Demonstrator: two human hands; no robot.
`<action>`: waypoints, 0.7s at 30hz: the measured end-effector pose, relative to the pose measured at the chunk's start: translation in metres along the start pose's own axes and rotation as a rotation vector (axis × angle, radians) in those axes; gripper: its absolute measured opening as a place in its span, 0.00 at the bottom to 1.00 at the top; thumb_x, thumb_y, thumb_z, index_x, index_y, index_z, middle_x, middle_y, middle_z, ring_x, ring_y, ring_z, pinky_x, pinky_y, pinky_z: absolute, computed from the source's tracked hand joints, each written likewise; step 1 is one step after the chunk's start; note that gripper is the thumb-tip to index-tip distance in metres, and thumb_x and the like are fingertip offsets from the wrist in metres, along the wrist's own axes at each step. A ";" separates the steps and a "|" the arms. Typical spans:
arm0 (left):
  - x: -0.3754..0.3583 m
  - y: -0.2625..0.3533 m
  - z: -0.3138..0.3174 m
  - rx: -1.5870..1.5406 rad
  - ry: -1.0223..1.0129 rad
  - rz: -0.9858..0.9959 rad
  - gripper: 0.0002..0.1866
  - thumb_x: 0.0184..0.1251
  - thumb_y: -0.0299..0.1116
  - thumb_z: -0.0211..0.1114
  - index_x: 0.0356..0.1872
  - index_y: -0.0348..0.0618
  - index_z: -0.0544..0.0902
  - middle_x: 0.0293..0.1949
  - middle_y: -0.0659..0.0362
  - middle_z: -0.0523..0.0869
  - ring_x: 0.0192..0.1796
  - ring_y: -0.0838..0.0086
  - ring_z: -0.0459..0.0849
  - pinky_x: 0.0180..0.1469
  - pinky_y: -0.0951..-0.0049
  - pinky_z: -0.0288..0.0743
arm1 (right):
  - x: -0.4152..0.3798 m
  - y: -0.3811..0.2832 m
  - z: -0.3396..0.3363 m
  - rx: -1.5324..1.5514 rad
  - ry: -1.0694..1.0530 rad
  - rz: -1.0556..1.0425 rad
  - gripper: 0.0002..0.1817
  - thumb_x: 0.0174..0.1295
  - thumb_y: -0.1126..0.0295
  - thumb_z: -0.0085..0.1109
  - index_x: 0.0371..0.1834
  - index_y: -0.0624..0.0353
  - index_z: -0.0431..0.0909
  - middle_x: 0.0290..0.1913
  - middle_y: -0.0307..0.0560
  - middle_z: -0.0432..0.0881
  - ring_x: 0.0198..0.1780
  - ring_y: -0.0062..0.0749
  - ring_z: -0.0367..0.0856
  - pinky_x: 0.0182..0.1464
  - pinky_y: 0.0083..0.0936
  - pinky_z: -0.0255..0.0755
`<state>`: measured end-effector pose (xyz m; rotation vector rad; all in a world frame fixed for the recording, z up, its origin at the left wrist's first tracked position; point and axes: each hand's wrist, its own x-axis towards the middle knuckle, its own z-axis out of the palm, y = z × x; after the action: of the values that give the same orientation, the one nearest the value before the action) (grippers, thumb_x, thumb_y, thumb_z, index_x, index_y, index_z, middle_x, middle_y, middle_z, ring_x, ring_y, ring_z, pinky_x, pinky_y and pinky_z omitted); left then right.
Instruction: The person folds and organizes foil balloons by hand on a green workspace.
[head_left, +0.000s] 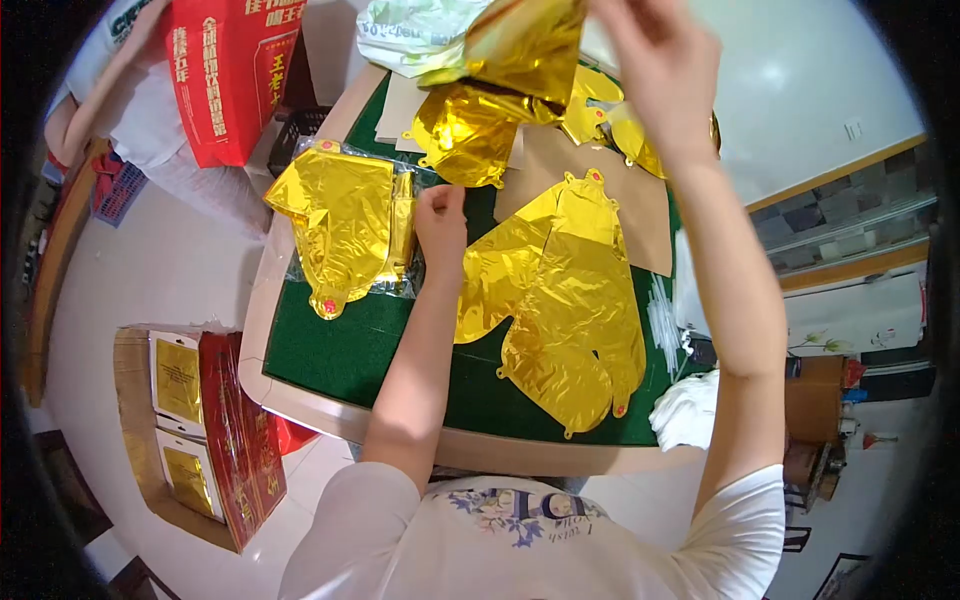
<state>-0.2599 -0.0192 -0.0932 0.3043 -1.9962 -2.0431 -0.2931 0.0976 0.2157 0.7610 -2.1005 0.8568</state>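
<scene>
A gold foil balloon [525,60], flat and creased, hangs raised over the far side of the green-topped table [330,345]. My right hand [665,75] is up at its top right corner, fingers closed on the foil at the frame's upper edge. Below and left of it, my left hand [442,225] has its fingers pinched together, close to the lower foil; what is in them is hidden. Left of that hand, a folded gold foil balloon [345,225] rests on a clear plastic bag [408,285]. More flat gold foil balloons [570,300] overlap at the middle right.
Brown paper [645,220] lies under some foil. A white plastic bag [405,35] sits at the back, white straws [662,325] and white cloth [685,410] at right. An open carton [135,400] with packets stands on the floor. Another person [165,110] holds a red bag [225,90].
</scene>
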 end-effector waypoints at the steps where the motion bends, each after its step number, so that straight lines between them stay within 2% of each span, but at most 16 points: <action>1: 0.000 0.015 -0.009 -0.461 -0.169 -0.259 0.24 0.70 0.49 0.57 0.55 0.39 0.73 0.46 0.51 0.78 0.39 0.68 0.81 0.41 0.67 0.78 | -0.026 -0.033 -0.005 0.023 -0.150 0.077 0.06 0.61 0.77 0.61 0.40 0.64 0.82 0.39 0.37 0.85 0.40 0.22 0.84 0.45 0.20 0.76; 2: 0.001 0.036 -0.016 -0.924 -0.338 -0.514 0.28 0.71 0.56 0.54 0.52 0.38 0.74 0.42 0.51 0.78 0.38 0.69 0.80 0.41 0.68 0.77 | -0.048 -0.044 -0.004 0.183 -0.367 0.014 0.08 0.56 0.80 0.64 0.39 0.62 0.82 0.41 0.38 0.84 0.45 0.24 0.81 0.48 0.22 0.75; 3: -0.007 0.068 -0.015 -1.000 -0.224 -0.588 0.37 0.67 0.67 0.47 0.54 0.40 0.75 0.43 0.51 0.80 0.43 0.67 0.81 0.43 0.68 0.77 | -0.071 -0.047 -0.004 0.293 -0.640 0.003 0.11 0.53 0.81 0.66 0.40 0.61 0.81 0.42 0.42 0.82 0.44 0.30 0.81 0.48 0.25 0.75; 4: -0.002 0.031 -0.001 -1.033 -0.222 -0.307 0.41 0.64 0.71 0.46 0.57 0.40 0.74 0.50 0.51 0.81 0.50 0.66 0.80 0.48 0.65 0.76 | -0.096 -0.054 0.002 0.419 -0.761 0.004 0.09 0.56 0.79 0.65 0.40 0.60 0.81 0.44 0.45 0.82 0.44 0.34 0.82 0.48 0.27 0.75; 6: 0.005 0.048 -0.037 -1.524 -0.874 -0.521 0.42 0.66 0.71 0.40 0.61 0.41 0.72 0.56 0.53 0.79 0.56 0.66 0.79 0.53 0.62 0.76 | -0.141 -0.058 0.007 0.542 -1.085 0.109 0.08 0.58 0.77 0.63 0.41 0.60 0.81 0.46 0.45 0.83 0.48 0.31 0.82 0.48 0.27 0.76; 7: -0.019 0.101 -0.039 -1.361 -0.539 -0.617 0.34 0.71 0.62 0.47 0.62 0.41 0.72 0.57 0.54 0.79 0.55 0.65 0.80 0.54 0.63 0.76 | -0.151 -0.057 0.006 0.543 -1.086 0.110 0.08 0.58 0.77 0.63 0.41 0.60 0.81 0.46 0.45 0.83 0.48 0.31 0.82 0.48 0.27 0.76; 8: -0.012 0.079 -0.033 -1.360 -0.540 -0.618 0.34 0.71 0.62 0.47 0.62 0.41 0.72 0.57 0.54 0.79 0.55 0.65 0.80 0.54 0.63 0.76 | -0.158 -0.056 0.003 0.584 -1.065 0.268 0.07 0.60 0.76 0.61 0.41 0.60 0.81 0.45 0.44 0.83 0.45 0.30 0.83 0.47 0.26 0.76; 9: 0.000 0.038 -0.021 -1.297 -0.502 -0.579 0.29 0.70 0.54 0.52 0.62 0.41 0.72 0.55 0.54 0.81 0.53 0.65 0.81 0.51 0.65 0.77 | -0.165 -0.052 0.000 0.622 -1.040 0.428 0.06 0.62 0.76 0.59 0.42 0.61 0.81 0.43 0.44 0.84 0.43 0.28 0.84 0.45 0.25 0.76; 10: 0.003 0.038 -0.018 -1.233 -0.466 -0.538 0.25 0.70 0.47 0.58 0.62 0.41 0.72 0.53 0.54 0.82 0.51 0.65 0.83 0.49 0.66 0.79 | -0.167 -0.040 -0.002 0.546 -0.924 0.518 0.06 0.64 0.76 0.56 0.42 0.61 0.80 0.41 0.43 0.84 0.39 0.27 0.84 0.43 0.23 0.76; 11: 0.002 0.037 -0.021 -1.271 -0.529 -0.703 0.23 0.64 0.33 0.65 0.59 0.40 0.73 0.46 0.53 0.84 0.46 0.65 0.85 0.45 0.70 0.80 | -0.168 -0.022 -0.002 0.468 -0.806 0.605 0.06 0.65 0.76 0.54 0.42 0.62 0.80 0.40 0.43 0.84 0.36 0.25 0.84 0.40 0.21 0.76; 12: 0.003 0.036 -0.020 -1.271 -0.535 -0.701 0.23 0.64 0.33 0.65 0.59 0.40 0.73 0.46 0.53 0.84 0.46 0.65 0.85 0.45 0.70 0.80 | -0.178 0.005 0.007 0.567 -0.512 0.781 0.07 0.67 0.74 0.51 0.42 0.62 0.79 0.37 0.43 0.84 0.29 0.24 0.83 0.36 0.18 0.75; 13: 0.006 0.034 -0.021 -1.111 -0.501 -0.613 0.22 0.64 0.30 0.64 0.59 0.40 0.73 0.45 0.54 0.84 0.46 0.65 0.84 0.45 0.70 0.80 | -0.176 0.031 0.008 0.513 -0.424 0.800 0.08 0.67 0.74 0.52 0.47 0.62 0.76 0.37 0.43 0.84 0.30 0.23 0.83 0.33 0.18 0.74; 14: 0.009 0.030 -0.022 -0.953 -0.468 -0.526 0.22 0.63 0.28 0.64 0.59 0.40 0.73 0.45 0.54 0.84 0.47 0.65 0.84 0.46 0.69 0.80 | -0.179 0.060 0.015 0.508 -0.360 0.944 0.10 0.66 0.74 0.53 0.49 0.62 0.75 0.36 0.44 0.83 0.30 0.24 0.83 0.33 0.18 0.74; 15: 0.011 0.026 -0.021 -0.921 -0.507 -0.501 0.23 0.63 0.27 0.62 0.60 0.39 0.71 0.48 0.55 0.83 0.48 0.65 0.84 0.47 0.65 0.80 | -0.185 0.084 0.021 0.501 -0.291 1.086 0.13 0.65 0.74 0.54 0.52 0.62 0.73 0.35 0.44 0.83 0.30 0.24 0.83 0.32 0.19 0.74; 18: 0.006 0.039 -0.022 -0.886 -0.504 -0.485 0.25 0.63 0.27 0.63 0.62 0.39 0.70 0.50 0.54 0.82 0.48 0.65 0.84 0.48 0.65 0.79 | -0.193 0.115 0.046 0.317 -0.295 1.085 0.18 0.63 0.74 0.56 0.56 0.63 0.70 0.33 0.44 0.83 0.29 0.23 0.82 0.32 0.18 0.75; 21: 0.002 0.051 -0.025 -0.797 -0.496 -0.457 0.25 0.63 0.28 0.63 0.62 0.39 0.70 0.49 0.55 0.82 0.48 0.66 0.83 0.49 0.66 0.79 | -0.191 0.131 0.075 0.459 -0.198 1.105 0.20 0.62 0.76 0.55 0.58 0.63 0.69 0.32 0.45 0.82 0.27 0.25 0.81 0.31 0.20 0.76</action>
<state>-0.2509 -0.0438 -0.0428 0.0821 -1.1840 -3.2551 -0.3117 0.1652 -0.0171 -0.2245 -2.4926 1.9396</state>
